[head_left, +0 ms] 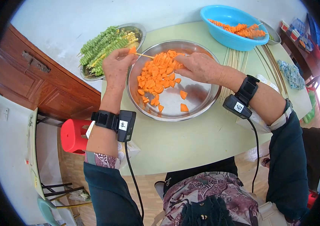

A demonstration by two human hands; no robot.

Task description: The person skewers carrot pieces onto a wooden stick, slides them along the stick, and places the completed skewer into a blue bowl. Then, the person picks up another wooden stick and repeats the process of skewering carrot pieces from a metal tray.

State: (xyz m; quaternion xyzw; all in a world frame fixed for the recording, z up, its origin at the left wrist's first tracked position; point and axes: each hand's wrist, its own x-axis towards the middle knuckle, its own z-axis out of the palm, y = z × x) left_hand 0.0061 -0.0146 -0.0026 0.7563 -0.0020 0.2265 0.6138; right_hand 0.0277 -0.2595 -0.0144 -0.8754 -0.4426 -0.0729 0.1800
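Note:
My left hand (pixel 117 67) is closed in a pinch on a thin wooden skewer (pixel 145 55), above the left rim of a wide metal basin (pixel 190 112). An orange carrot piece (pixel 132 49) shows at the fingertips, by the skewer's end. The skewer's other end points right, over a heap of cut carrot pieces (pixel 156 73) in the basin. At the heap's right edge, my right hand (pixel 201 67) has its thumb and fingers curled around carrot, partly hidden by the fingers. A few loose pieces lie lower on the basin's floor.
Left of the basin, a metal dish (pixel 139 29) carries skewered green and yellow vegetables (pixel 105 47). A blue tub (pixel 214 35) with carrot skewers (pixel 242 29) stands at the back right. Bare skewers (pixel 235 60) lie beside the basin, and a cloth (pixel 291 74) rests farther right.

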